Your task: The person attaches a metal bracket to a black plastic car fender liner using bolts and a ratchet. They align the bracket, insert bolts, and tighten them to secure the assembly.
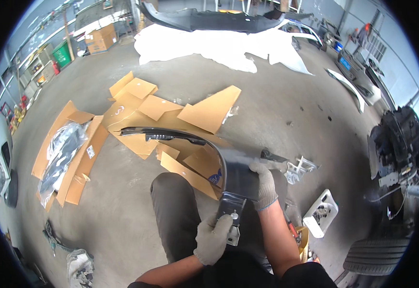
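A glossy black car fender [240, 168] lies across my lap, its curved wheel-arch edge reaching away to the left. My left hand [212, 240], in a grey-white knit glove, is closed at the fender's near end on a small metal bracket [233, 237]. A pale round spot, perhaps a bolt head, shows just above that bracket. My right hand [266, 186], gloved the same way, grips the fender's right side, with the thumb on the black face. The fingers under the panel are hidden.
Flattened cardboard [161, 108] spreads ahead; an opened carton [87, 156] with clear plastic wrap lies left. At my right are a metal bracket frame [300, 169], a white tray of small parts [322, 213] and a tire [376, 257]. A black bumper [209, 21] rests on white sheeting [190, 45].
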`<state>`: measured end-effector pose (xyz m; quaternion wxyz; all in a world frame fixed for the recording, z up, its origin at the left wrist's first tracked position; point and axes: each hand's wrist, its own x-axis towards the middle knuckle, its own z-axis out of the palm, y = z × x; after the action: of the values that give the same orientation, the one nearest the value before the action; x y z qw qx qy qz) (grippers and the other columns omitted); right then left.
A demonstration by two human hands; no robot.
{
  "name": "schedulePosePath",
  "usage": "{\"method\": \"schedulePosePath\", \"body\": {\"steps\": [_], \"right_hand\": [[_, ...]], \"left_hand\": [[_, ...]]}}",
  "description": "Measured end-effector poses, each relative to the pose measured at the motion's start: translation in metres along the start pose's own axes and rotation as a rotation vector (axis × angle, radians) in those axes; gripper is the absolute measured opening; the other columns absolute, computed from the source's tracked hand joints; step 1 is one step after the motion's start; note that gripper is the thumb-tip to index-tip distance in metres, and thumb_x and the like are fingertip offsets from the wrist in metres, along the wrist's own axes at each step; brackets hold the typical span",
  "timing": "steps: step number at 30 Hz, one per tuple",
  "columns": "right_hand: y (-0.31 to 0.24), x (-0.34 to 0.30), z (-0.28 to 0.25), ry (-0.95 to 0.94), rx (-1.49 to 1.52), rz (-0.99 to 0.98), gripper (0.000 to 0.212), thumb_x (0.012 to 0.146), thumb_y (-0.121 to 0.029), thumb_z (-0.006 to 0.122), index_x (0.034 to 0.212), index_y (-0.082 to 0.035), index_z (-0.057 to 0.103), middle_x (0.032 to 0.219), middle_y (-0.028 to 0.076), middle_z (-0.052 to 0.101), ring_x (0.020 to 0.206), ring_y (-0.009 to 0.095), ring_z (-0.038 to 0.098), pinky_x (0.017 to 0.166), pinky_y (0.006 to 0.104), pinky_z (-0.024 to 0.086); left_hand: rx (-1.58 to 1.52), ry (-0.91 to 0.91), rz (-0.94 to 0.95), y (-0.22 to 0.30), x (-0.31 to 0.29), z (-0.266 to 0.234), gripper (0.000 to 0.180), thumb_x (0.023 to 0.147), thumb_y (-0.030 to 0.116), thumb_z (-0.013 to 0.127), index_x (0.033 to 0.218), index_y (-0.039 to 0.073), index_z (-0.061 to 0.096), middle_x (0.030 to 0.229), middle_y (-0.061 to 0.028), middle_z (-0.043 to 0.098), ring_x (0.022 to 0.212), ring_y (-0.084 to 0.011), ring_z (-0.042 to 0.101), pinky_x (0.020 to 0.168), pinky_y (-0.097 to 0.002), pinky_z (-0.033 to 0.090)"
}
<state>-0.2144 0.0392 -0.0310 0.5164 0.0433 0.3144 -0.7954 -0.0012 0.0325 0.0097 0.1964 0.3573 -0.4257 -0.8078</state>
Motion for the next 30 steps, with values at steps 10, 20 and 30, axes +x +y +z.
{"method": "schedulePosePath", "body": {"steps": [10, 20, 30], "right_hand": [[0.006, -0.011, 0.02, -0.142, 0.102, -0.128, 0.038, 0.084, -0.015, 0.055, 0.117, 0.003, 0.062, 0.115, 0.021, 0.068, 0.104, 0.036, 0.066, 0.098, 0.0472, 0.053], [-0.004, 0.023, 0.116, -0.373, 0.207, -0.128, 0.033, 0.08, -0.012, 0.061, 0.112, -0.005, 0.064, 0.106, 0.007, 0.066, 0.098, 0.024, 0.064, 0.092, 0.0396, 0.054], [0.002, 0.191, 0.154, -0.51, 0.018, -0.198, 0.049, 0.085, -0.018, 0.053, 0.13, 0.002, 0.055, 0.125, 0.024, 0.064, 0.114, 0.038, 0.063, 0.102, 0.0512, 0.051]], "left_hand": [[0.104, -0.029, 0.118, 0.021, -0.026, -0.006, 0.019, 0.099, 0.013, 0.057, 0.106, -0.002, 0.066, 0.083, -0.0046, 0.068, 0.068, -0.0107, 0.065, 0.06, -0.0259, 0.051], [-0.021, -0.095, 0.289, 0.079, 0.005, -0.017, 0.021, 0.103, 0.02, 0.057, 0.1, -0.001, 0.06, 0.074, -0.0028, 0.062, 0.06, -0.0081, 0.058, 0.053, -0.0256, 0.047], [0.109, -0.085, 0.423, 0.149, 0.14, -0.083, 0.026, 0.103, 0.026, 0.057, 0.092, 0.003, 0.062, 0.072, -0.0003, 0.061, 0.062, -0.0064, 0.056, 0.056, -0.0252, 0.047]]}}
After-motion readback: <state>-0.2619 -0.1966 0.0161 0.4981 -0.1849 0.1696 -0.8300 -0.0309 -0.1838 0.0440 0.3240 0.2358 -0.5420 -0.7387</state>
